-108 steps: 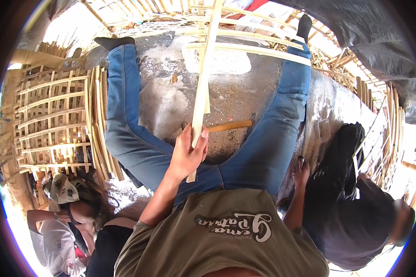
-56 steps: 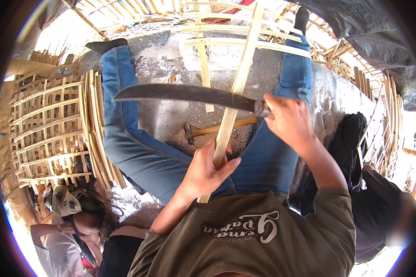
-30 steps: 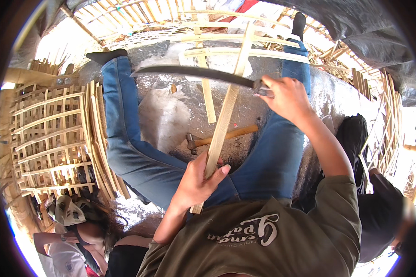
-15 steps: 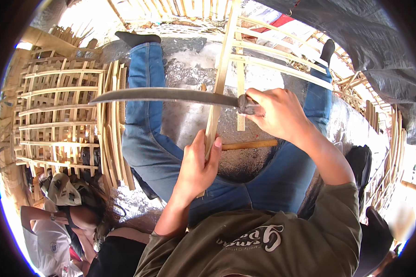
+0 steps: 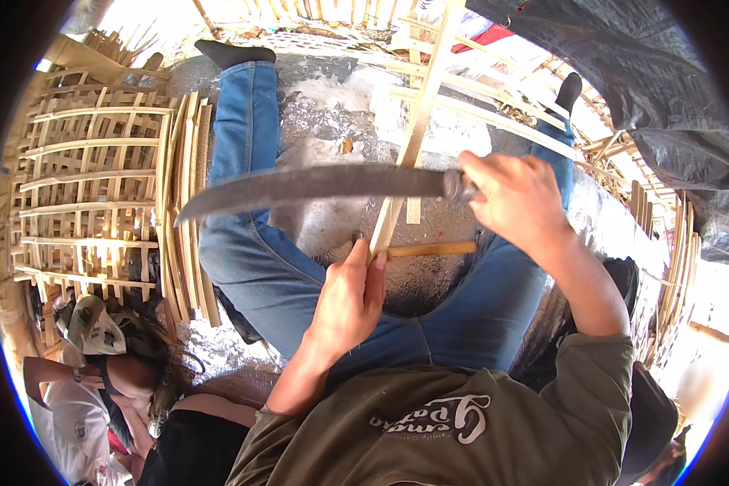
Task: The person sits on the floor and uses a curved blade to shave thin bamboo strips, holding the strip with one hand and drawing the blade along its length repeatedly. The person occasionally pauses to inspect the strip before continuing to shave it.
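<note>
My right hand is closed round the dark handle of a machete. Its long blade points left and lies across a pale bamboo strip, seemingly against it. Lower down, my left hand grips that strip, thumb and fingers on either side. The strip slants away from me, its far end up and to the right. Behind my left hand's fingertips lies a round wooden stick, like a tool handle, on the ground between my legs; its left end is partly hidden.
Slatted bamboo panels and a bundle of strips stand at the left. A bamboo lattice lies ahead, reaching my right leg. Dark plastic sheeting hangs at the upper right. Another person sits close at the lower left.
My right hand and the machete have shifted right and slightly nearer, the blade turning to show more of its flat side. The strip's far end leans further right.
</note>
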Motion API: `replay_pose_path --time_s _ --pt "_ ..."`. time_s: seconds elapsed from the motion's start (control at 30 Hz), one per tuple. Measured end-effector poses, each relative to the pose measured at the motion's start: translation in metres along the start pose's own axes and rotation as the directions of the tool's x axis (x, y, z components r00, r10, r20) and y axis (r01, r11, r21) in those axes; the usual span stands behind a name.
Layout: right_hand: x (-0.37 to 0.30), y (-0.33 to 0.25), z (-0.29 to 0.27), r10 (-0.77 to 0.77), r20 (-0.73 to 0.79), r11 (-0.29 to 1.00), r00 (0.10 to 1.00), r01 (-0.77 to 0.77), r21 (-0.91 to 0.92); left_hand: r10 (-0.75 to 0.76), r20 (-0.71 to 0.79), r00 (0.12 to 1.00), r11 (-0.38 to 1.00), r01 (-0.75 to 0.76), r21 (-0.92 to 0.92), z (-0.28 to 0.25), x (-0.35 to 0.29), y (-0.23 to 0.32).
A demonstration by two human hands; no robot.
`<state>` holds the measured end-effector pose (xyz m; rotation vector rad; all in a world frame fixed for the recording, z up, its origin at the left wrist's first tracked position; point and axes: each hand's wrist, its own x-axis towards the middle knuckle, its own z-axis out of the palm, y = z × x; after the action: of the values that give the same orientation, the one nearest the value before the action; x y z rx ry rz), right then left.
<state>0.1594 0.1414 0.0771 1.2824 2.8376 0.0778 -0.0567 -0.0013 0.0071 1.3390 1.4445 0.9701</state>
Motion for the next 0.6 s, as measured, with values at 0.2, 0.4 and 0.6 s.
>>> replay_pose_path --time_s 0.2,0.4,0.6 --pt "0.023 0.056 -0.003 0.347 -0.039 0.938 0.937 -0.347 -0.001 -0.044 0.124 0.991 0.997 0.051 -0.049 0.004 -0.014 0.001" --pt "0.019 0.082 -0.003 0.546 -0.151 0.834 0.824 -0.552 0.001 0.017 0.073 0.997 0.999 -0.013 -0.049 0.005 -0.011 0.0" --pt "0.016 0.109 -0.007 0.482 -0.284 0.842 0.829 -0.528 -0.113 -0.024 0.123 0.992 0.998 0.018 0.053 -0.002 -0.003 0.008"
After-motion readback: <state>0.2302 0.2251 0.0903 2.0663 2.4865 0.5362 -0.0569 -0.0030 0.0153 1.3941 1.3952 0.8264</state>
